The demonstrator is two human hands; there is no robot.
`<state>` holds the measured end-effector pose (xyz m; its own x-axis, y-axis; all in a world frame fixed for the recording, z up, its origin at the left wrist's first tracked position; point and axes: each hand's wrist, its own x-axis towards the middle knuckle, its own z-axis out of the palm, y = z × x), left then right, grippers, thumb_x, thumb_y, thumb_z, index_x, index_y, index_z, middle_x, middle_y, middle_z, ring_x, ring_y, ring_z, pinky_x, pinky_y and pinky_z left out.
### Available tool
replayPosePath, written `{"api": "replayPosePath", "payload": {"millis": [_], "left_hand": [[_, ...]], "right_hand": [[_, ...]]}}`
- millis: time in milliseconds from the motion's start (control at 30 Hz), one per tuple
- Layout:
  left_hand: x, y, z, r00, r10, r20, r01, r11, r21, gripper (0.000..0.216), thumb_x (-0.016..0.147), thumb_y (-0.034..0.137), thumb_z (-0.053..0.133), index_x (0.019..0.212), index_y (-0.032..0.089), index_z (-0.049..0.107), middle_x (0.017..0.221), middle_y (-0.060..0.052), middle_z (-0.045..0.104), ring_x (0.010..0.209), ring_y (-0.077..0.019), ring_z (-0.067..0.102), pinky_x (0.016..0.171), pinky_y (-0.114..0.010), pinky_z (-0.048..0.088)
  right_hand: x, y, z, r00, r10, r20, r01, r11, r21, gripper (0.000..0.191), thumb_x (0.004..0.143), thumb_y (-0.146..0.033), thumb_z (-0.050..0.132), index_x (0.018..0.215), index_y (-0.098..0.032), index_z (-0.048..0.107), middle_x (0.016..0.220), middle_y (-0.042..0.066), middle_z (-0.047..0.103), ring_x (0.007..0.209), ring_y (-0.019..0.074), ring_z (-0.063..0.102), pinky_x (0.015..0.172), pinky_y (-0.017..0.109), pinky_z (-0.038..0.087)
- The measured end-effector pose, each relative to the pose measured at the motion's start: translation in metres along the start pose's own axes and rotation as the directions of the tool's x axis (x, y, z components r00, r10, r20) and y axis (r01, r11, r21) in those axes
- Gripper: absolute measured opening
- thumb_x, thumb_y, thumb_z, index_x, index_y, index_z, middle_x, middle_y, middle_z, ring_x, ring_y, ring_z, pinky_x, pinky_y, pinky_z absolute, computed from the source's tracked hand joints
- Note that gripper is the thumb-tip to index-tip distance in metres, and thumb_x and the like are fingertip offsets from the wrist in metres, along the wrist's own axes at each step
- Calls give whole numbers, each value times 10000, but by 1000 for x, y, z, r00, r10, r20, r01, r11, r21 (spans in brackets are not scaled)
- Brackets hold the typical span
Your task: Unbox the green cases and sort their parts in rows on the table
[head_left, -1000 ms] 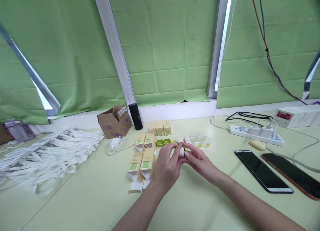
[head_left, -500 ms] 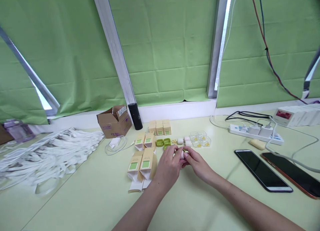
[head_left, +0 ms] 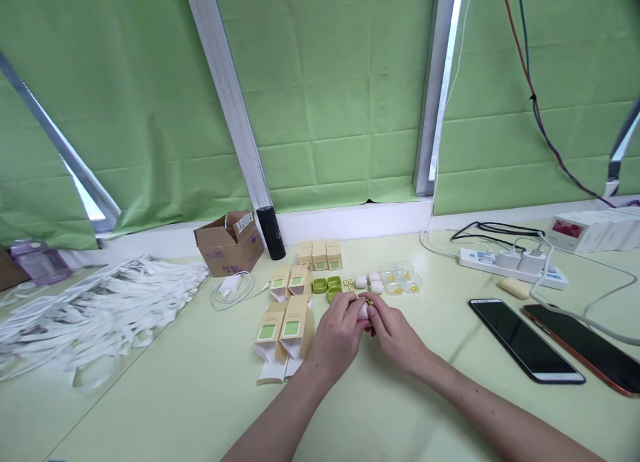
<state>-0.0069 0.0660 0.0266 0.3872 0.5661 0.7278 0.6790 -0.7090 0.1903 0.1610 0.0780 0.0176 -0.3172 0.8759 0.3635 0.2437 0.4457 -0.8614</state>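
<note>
Both my hands meet over the middle of the pale green table (head_left: 200,395). My left hand (head_left: 336,339) and my right hand (head_left: 395,332) pinch a small white rounded case (head_left: 363,310) with a yellow-green piece on it between their fingertips. Just beyond lie green cases (head_left: 327,285), white cases (head_left: 373,282) and clear plastic trays (head_left: 403,280). To the left of my left hand lie several small tan boxes with green labels (head_left: 287,322), some open.
Two phones (head_left: 525,342) lie at the right, with a power strip (head_left: 513,262) and cables behind them. A cardboard box (head_left: 229,243), a black cylinder (head_left: 271,233) and a white charger cable (head_left: 233,287) sit at the back. A heap of white straps (head_left: 90,309) covers the left.
My hands have turned the small case a little and closed tighter around it, so less of it shows. Everything else on the table stays put.
</note>
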Motion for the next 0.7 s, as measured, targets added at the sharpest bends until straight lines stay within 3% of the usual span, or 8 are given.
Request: {"api": "replayPosePath", "payload": {"millis": [133, 333, 533, 700], "left_hand": [[-1, 1, 1, 1000, 19, 18, -19, 1000, 13, 324, 1009, 128, 487, 1322, 176, 557, 1170, -132, 622, 1047, -258, 612, 874, -430, 598], [-2, 2, 3, 998, -4, 64, 0, 999, 50, 313, 1006, 118, 462, 1308, 163, 529, 1206, -139, 607, 1067, -257, 581, 879, -422, 585], [-3, 2, 6, 996, -13, 83, 7, 997, 71, 300, 1019, 131, 436, 1308, 164, 511, 1210, -144, 594, 1067, -266, 567, 878, -431, 580], [-5, -2, 6, 998, -34, 52, 34, 999, 12, 293, 1031, 153, 449, 1317, 170, 509, 1228, -150, 577, 1114, -271, 562, 938, -451, 566]], "right_hand": [[0, -8, -2, 1000, 7, 27, -4, 992, -123, 302, 1052, -296, 353, 1220, -255, 600, 796, 29, 685, 660, 219, 613, 630, 318, 396], [-1, -14, -4, 996, 59, 68, -45, 979, -198, 304, 1009, -205, 326, 1157, -245, 588, 891, 41, 719, 739, 216, 655, 661, 297, 412], [-1, -12, -1, 997, 62, 51, -53, 984, -167, 346, 1007, -211, 328, 1240, -238, 583, 840, 30, 708, 691, 209, 633, 633, 290, 420], [-1, -12, -3, 998, 43, 36, -39, 994, -105, 403, 1073, -343, 290, 1317, -248, 596, 807, 24, 697, 695, 216, 641, 654, 316, 464]]}}
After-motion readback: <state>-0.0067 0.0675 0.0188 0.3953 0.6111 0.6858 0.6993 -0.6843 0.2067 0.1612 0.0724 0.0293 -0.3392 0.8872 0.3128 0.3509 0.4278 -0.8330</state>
